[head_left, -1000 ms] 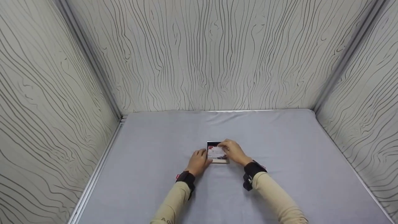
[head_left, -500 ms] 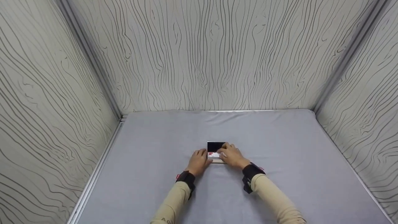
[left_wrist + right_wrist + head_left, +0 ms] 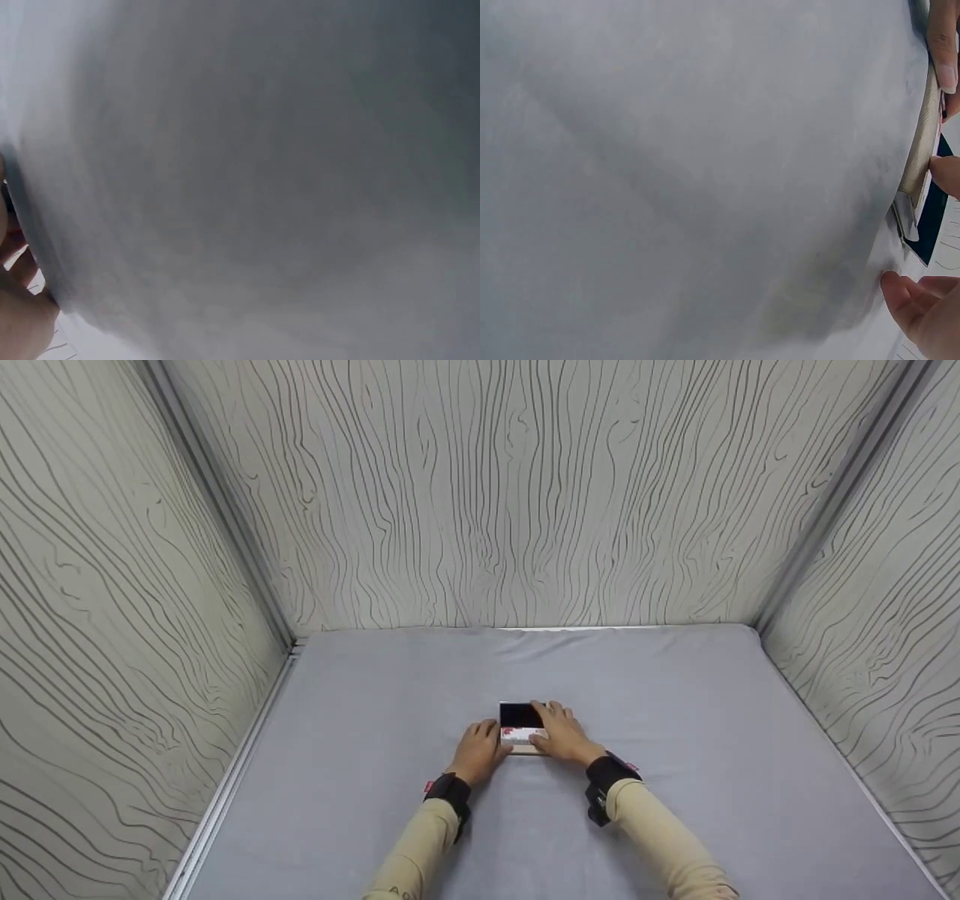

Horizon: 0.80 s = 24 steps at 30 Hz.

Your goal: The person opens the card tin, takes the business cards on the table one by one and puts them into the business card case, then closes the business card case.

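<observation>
A small business card case lies unfolded on the grey cloth, its far half dark inside. In its near half sits a white card with red print, behind a beige front edge. My left hand holds the case at its left side, thumb at the near edge. Over the right side lies my right hand, with the thumb at the card and the index finger at the dark half. In the right wrist view the right thumb touches the case; the other fingers extend past its metal corner.
Grey cloth covers the table all around the hands. Patterned panels stand at the back and both sides. A metal rail runs along the left edge. Cloth fills most of the left wrist view.
The card, earlier pinched by my right hand over the dark half, has come down into the near half. The right fingers have since spread, index finger onto the dark half. My left hand stays put.
</observation>
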Each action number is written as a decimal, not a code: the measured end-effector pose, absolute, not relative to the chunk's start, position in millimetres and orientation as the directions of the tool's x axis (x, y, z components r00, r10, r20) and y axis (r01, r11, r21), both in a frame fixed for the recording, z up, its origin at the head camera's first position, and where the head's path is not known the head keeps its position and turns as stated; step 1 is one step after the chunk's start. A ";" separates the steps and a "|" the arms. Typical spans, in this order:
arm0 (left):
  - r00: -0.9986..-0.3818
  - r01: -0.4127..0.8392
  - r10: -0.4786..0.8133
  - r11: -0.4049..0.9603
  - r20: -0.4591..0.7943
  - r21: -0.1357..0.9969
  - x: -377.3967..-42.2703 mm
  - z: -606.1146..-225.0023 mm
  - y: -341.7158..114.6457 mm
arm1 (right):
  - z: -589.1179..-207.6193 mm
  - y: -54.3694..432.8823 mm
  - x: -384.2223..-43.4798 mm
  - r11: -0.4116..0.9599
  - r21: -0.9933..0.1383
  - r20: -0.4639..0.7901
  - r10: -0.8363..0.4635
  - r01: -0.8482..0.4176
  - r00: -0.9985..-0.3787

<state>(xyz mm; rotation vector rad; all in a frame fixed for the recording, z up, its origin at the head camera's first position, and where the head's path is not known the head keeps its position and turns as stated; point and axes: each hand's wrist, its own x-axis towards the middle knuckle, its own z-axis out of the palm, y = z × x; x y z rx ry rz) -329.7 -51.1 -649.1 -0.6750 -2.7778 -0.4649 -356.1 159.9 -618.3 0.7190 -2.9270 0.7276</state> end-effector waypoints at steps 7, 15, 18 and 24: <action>-0.855 0.487 0.402 0.839 0.328 0.243 -331.0 -652.2 -51.0 | -618.4 162.3 -355.9 0.765 -0.455 0.154 -0.437 -0.456 -0.886; -0.845 0.493 0.418 0.850 0.333 0.185 -332.9 -656.6 -53.5 | -619.2 166.2 -356.2 0.696 -0.560 0.271 -0.359 -0.450 -0.893; -0.838 0.502 0.430 0.849 0.338 0.166 -333.0 -658.1 -54.4 | -620.6 167.9 -356.6 0.664 -0.594 0.318 -0.323 -0.453 -0.891; -0.817 0.530 0.443 0.829 0.370 0.177 -332.9 -660.6 -55.3 | -623.9 170.6 -355.8 0.638 -0.610 0.378 -0.288 -0.470 -0.880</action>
